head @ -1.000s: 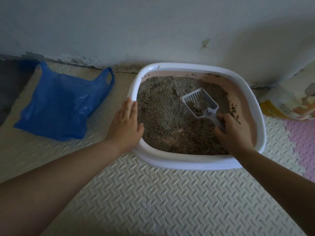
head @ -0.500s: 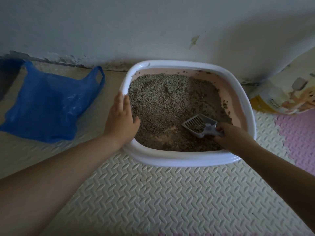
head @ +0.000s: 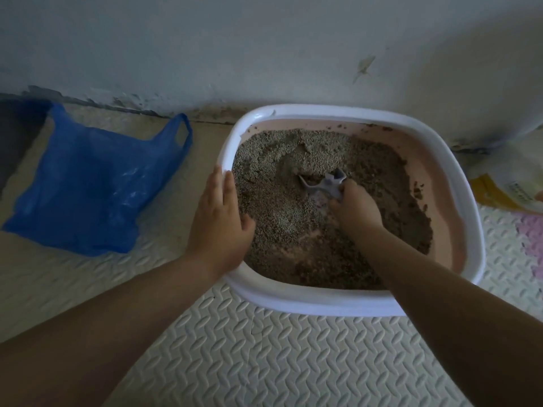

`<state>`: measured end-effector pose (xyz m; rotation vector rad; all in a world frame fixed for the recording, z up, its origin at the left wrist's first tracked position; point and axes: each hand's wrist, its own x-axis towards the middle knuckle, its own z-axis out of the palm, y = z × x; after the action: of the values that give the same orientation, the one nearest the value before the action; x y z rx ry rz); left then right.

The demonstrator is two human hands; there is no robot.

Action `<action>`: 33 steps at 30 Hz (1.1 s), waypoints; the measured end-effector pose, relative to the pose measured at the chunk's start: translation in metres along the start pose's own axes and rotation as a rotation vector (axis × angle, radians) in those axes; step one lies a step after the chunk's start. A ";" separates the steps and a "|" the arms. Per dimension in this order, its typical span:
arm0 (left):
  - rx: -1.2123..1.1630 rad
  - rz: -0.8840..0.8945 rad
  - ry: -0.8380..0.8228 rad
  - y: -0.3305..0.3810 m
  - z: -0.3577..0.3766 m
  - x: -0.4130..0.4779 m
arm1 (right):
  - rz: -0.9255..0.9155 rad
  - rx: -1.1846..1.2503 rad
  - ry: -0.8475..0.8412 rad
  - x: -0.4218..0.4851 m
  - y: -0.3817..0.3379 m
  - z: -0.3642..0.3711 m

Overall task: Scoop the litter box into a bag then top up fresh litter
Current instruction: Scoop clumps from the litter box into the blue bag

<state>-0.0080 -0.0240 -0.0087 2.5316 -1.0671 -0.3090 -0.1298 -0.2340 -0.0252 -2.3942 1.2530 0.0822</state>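
Cream foam matting [head: 293, 362] with a raised herringbone pattern covers the floor below a scuffed pale wall [head: 264, 48]. On it sits a rounded-square litter box [head: 458, 183], white rim, pink inside, holding gritty grey-brown litter [head: 293, 212]. Left of it lies a crinkled blue plastic bag [head: 94, 183], flat. The left hand [head: 219, 221] rests open, palm down, on the box's left rim. The right hand [head: 354, 208] is closed around a grey plastic scoop [head: 326, 183], its head dug into the litter.

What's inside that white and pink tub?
The litter box holds grey-brown litter, thin enough that pink floor shows. The right hand digs a grey scoop in; its blade is buried, contents hidden.
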 end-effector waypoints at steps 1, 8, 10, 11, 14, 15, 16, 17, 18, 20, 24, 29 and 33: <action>0.001 0.002 0.001 0.000 0.000 0.000 | 0.013 0.025 0.006 0.001 -0.004 0.005; 0.009 -0.004 -0.015 0.000 -0.001 0.001 | -0.042 0.168 0.087 -0.009 -0.002 0.013; 0.014 -0.005 -0.021 -0.001 -0.002 0.001 | -0.094 0.176 0.105 -0.017 0.006 0.005; 0.015 -0.006 -0.023 -0.001 -0.002 0.001 | -0.130 0.172 0.115 -0.023 0.010 0.000; 0.014 -0.011 -0.027 -0.001 -0.003 0.001 | -0.213 0.190 0.141 -0.042 0.024 -0.015; 0.017 -0.014 -0.028 0.000 -0.003 0.001 | -0.230 0.207 0.143 -0.048 0.029 -0.019; 0.022 -0.017 -0.028 0.000 -0.003 0.001 | -0.248 0.219 0.146 -0.055 0.033 -0.022; 0.028 -0.018 -0.028 0.001 -0.004 0.001 | -0.257 0.235 0.150 -0.061 0.037 -0.025; 0.034 -0.018 -0.029 0.002 -0.005 0.001 | -0.254 0.257 0.154 -0.065 0.039 -0.028; 0.046 -0.019 -0.032 0.003 -0.006 0.000 | -0.247 0.275 0.155 -0.072 0.045 -0.035; 0.066 -0.026 -0.041 0.002 -0.007 0.000 | -0.281 0.195 0.208 -0.083 0.058 -0.045; 0.092 -0.025 -0.046 0.002 -0.007 0.001 | -0.229 0.219 0.278 -0.088 0.079 -0.058; 0.099 -0.026 -0.042 0.003 -0.006 0.001 | -0.116 0.330 0.279 -0.100 0.093 -0.070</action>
<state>-0.0069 -0.0251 -0.0019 2.6388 -1.0915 -0.3259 -0.2727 -0.2312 0.0303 -2.2311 1.1361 -0.4717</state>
